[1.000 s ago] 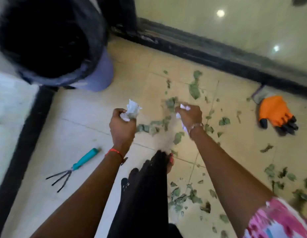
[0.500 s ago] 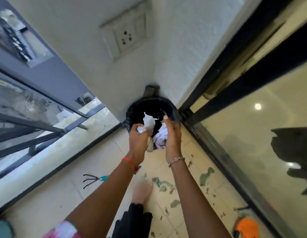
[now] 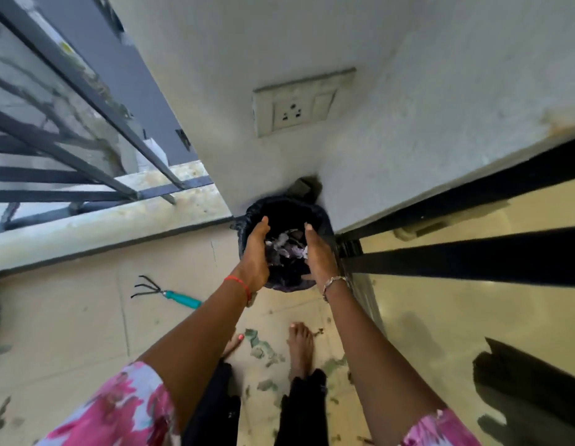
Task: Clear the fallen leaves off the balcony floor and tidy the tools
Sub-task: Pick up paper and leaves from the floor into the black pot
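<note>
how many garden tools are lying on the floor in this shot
1: a teal-handled hand rake lying on the floor tiles, left of the left arm and apart from the black bin. More may be hidden behind the arms or out of frame.

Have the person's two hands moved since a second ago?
Yes. The left hand and right hand went from above the leaves to over the black bin in the corner, where the white scraps now lie.

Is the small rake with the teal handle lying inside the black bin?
No, the rake lies on the floor tiles, outside the bin and to its left.
</note>
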Demonstrator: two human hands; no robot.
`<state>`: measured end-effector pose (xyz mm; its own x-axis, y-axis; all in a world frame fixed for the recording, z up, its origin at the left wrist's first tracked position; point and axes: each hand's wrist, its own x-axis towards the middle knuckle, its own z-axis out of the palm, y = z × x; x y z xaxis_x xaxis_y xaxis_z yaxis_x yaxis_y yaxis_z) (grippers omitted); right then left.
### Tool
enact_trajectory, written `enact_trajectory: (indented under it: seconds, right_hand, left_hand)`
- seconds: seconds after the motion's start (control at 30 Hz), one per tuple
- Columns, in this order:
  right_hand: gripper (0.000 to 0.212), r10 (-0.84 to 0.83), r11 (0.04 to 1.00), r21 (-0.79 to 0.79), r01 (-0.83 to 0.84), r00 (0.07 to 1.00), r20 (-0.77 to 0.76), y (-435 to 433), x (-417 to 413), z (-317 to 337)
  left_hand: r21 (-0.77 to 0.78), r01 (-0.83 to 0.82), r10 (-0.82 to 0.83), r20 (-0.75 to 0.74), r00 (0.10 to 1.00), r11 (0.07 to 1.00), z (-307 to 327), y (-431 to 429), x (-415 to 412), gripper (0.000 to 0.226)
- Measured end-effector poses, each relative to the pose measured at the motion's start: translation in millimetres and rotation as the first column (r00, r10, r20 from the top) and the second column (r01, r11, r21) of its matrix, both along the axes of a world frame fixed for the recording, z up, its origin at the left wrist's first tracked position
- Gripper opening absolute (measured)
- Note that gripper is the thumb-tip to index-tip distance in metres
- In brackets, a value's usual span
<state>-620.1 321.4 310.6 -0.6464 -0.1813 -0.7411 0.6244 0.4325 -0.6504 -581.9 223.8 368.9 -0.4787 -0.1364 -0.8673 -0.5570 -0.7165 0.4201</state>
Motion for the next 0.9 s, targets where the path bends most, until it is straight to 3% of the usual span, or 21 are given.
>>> enact_trajectory:
  seconds: [0.1, 0.27, 0.37, 0.43, 0.57, 0.7, 0.8, 0.9]
  right_hand:
    - [0.050, 0.114, 0.992, -0.058, -0.114, 0.993, 0.007, 10.8, -7.9, 50.2]
    - [0.051, 0.229, 0.969, -0.096, -0.226, 0.973, 0.023, 17.4, -22.1, 161.8]
    - [0.041, 0.326, 0.943, -0.050, -0.329, 0.944, -0.055, 18.8, -20.7, 222.1]
    - [0.029, 0.424, 0.902, -0.029, -0.430, 0.897, -0.121, 17.0, -15.3, 263.4]
    - [0.021, 0.560, 0.800, -0.077, -0.596, 0.786, -0.261, 7.0, -2.0, 340.8]
    - [0.021, 0.658, 0.678, -0.096, -0.728, 0.661, -0.362, -0.8, 19.7, 399.2]
    - [0.026, 0.779, 0.500, 0.011, -0.866, 0.444, -0.443, -10.0, 44.9, 426.0]
    - [0.026, 0.854, 0.234, 0.227, -0.946, 0.088, -0.513, -32.8, 69.0, 427.9]
  left_hand:
    - [-0.069, 0.059, -0.054, 0.070, 0.996, 0.996, 47.0, 1.3, 8.9, 0.053]
    - [-0.247, 0.131, -0.126, 0.035, 0.991, 0.960, 152.7, 0.6, 17.1, 0.049]
    - [-0.366, 0.242, -0.257, 0.009, 0.967, 0.899, 213.7, 2.2, 24.8, 0.046]
    - [-0.515, 0.342, -0.379, 0.036, 0.925, 0.786, 251.6, 2.7, 33.7, 0.038]
    - [-0.766, 0.454, -0.531, 0.176, 0.829, 0.455, 315.8, -8.2, 71.5, 0.028]
    - [-0.840, 0.403, -0.420, 0.239, 0.875, 0.362, 365.7, -16.2, 147.3, 0.025]
    - [-0.865, 0.339, -0.161, 0.300, 0.940, 0.369, 383.8, -11.9, 218.7, 0.022]
    - [-0.851, 0.369, -0.005, 0.396, 0.918, 0.374, 375.7, -3.0, 278.1, 0.022]
